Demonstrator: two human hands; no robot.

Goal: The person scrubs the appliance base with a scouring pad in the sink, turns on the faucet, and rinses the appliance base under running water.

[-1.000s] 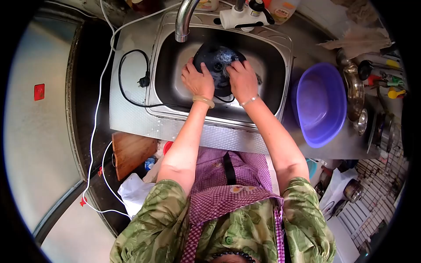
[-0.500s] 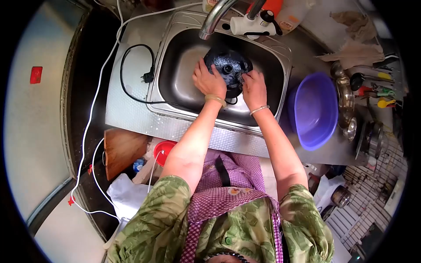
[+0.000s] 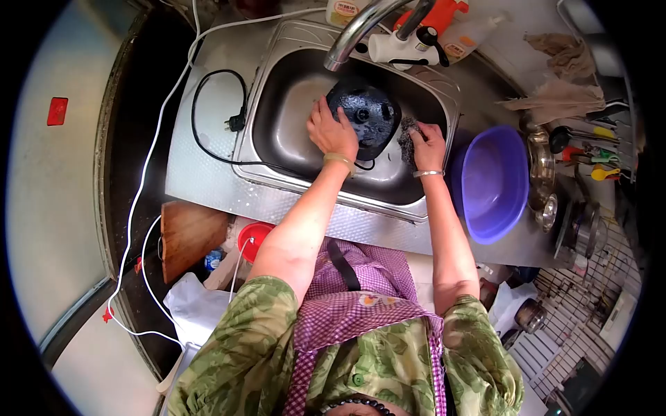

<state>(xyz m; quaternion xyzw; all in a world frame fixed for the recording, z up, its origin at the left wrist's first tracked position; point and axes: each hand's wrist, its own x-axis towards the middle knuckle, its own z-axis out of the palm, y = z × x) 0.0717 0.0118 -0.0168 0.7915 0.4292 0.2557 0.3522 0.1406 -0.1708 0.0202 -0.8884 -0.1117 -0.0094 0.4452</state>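
A wet black appliance part [image 3: 374, 111], rounded and with a round hub at its centre, rests tilted in the steel sink [image 3: 288, 104]. My left hand [image 3: 334, 133] holds it at its left side, thumb and fingers apart across the edge. To its right, my right hand [image 3: 430, 147] pinches a grey steel wool scrubber [image 3: 408, 142], apart from the black part. A black power cord [image 3: 260, 163] runs over the sink's left rim toward the part, and its plug [image 3: 236, 123] lies on the counter. Where the cord joins is hidden.
The chrome faucet [image 3: 340, 52] hangs over the sink's back edge, with bottles [image 3: 465, 41] behind it. A purple basin [image 3: 494, 184] stands to the right, near metal bowls [image 3: 541, 166] and hanging utensils. A white cable [image 3: 149, 159] runs down the left.
My right hand has moved right, off the black part, bringing the steel wool scrubber into clear view. My left hand stays in place on the part.
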